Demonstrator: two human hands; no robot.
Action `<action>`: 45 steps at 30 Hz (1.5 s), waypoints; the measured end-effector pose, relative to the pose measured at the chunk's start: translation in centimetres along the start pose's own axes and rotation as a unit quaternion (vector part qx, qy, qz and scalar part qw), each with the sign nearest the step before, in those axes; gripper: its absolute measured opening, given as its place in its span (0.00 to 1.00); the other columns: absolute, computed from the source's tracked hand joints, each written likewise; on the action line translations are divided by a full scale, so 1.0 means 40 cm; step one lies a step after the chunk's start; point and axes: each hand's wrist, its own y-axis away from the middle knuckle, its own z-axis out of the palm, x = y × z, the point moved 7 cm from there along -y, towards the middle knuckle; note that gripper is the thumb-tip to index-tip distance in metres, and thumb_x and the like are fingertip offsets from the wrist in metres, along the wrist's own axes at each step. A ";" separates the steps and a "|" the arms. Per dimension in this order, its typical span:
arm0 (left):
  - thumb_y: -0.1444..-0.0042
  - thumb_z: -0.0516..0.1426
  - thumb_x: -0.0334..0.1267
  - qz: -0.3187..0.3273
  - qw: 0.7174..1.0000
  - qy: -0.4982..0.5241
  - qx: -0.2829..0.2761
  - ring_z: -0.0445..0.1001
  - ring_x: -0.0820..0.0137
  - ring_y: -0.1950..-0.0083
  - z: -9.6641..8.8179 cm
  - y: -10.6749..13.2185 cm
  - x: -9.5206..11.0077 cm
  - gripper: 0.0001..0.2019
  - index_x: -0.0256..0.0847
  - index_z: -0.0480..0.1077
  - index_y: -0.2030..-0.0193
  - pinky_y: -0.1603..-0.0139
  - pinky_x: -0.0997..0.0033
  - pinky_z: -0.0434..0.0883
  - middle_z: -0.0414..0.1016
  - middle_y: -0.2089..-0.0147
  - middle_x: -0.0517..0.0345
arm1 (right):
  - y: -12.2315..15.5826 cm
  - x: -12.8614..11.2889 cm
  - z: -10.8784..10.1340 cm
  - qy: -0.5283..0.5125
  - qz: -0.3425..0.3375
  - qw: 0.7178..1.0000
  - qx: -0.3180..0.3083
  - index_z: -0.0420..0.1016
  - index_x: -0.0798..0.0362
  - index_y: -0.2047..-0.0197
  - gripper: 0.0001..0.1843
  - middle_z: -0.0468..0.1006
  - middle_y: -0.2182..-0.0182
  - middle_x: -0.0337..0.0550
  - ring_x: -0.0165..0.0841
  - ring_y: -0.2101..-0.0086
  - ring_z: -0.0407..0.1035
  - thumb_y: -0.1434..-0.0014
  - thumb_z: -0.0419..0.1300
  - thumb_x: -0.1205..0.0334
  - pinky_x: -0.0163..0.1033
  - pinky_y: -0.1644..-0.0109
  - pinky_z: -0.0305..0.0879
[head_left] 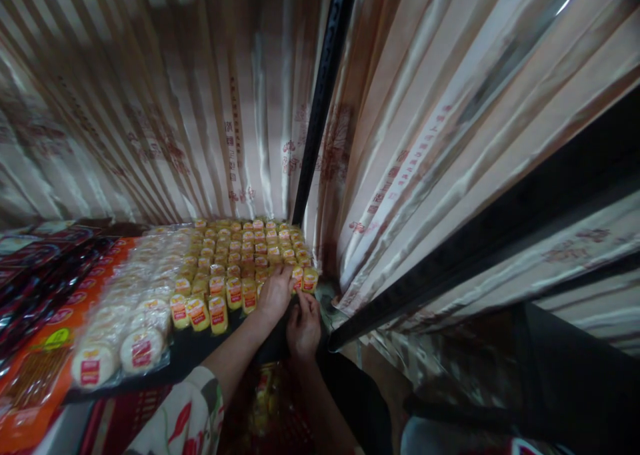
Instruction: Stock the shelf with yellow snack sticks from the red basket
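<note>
Many small yellow wrapped snack packets (217, 313) with red-and-white labels stand in tight rows on a dark shelf. At the front right of these rows, my left hand (275, 293) has its fingers bent down around a packet (297, 277). My right hand (304, 328) comes up from below, its thumb and fingertips closed at the lower edge of that same packet. Another packet (310, 280) stands just to the right. Part of the front row is hidden behind my left hand.
Clear-wrapped round white cakes (143, 349) lie left of the packets, then orange bags (37, 375) and dark glossy packages (45, 281). A black post (320, 108) rises behind, before a printed pleated curtain (240, 108). A thick black bar (475, 235) slants on the right. More yellow packets (264, 395) show below the shelf.
</note>
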 end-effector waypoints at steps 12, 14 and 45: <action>0.40 0.44 0.29 -0.005 0.999 -0.002 -0.032 0.71 0.67 0.52 0.055 0.069 0.003 0.13 0.36 0.65 0.53 0.50 0.68 0.69 0.69 0.51 0.46 | 0.005 0.012 0.006 -0.013 -0.020 1.000 -0.009 0.70 0.52 0.46 0.21 0.72 0.55 0.50 0.37 0.54 0.67 0.40 0.47 0.62 0.44 0.50 0.65; 0.40 0.43 0.28 0.002 0.998 0.030 -0.052 0.70 0.68 0.49 0.076 0.089 0.009 0.15 0.35 0.66 0.51 0.47 0.70 0.67 0.68 0.48 0.46 | 0.007 0.024 0.010 -0.030 -0.021 0.999 -0.014 0.70 0.52 0.46 0.21 0.72 0.54 0.49 0.36 0.54 0.66 0.40 0.48 0.61 0.43 0.50 0.64; 0.43 0.45 0.29 -0.087 0.977 0.192 0.022 0.65 0.68 0.40 0.099 0.128 -0.022 0.20 0.30 0.66 0.45 0.35 0.67 0.59 0.68 0.42 0.44 | 0.008 0.048 0.022 -0.055 -0.006 0.998 -0.035 0.71 0.50 0.47 0.21 0.72 0.52 0.47 0.35 0.52 0.66 0.40 0.47 0.62 0.43 0.46 0.62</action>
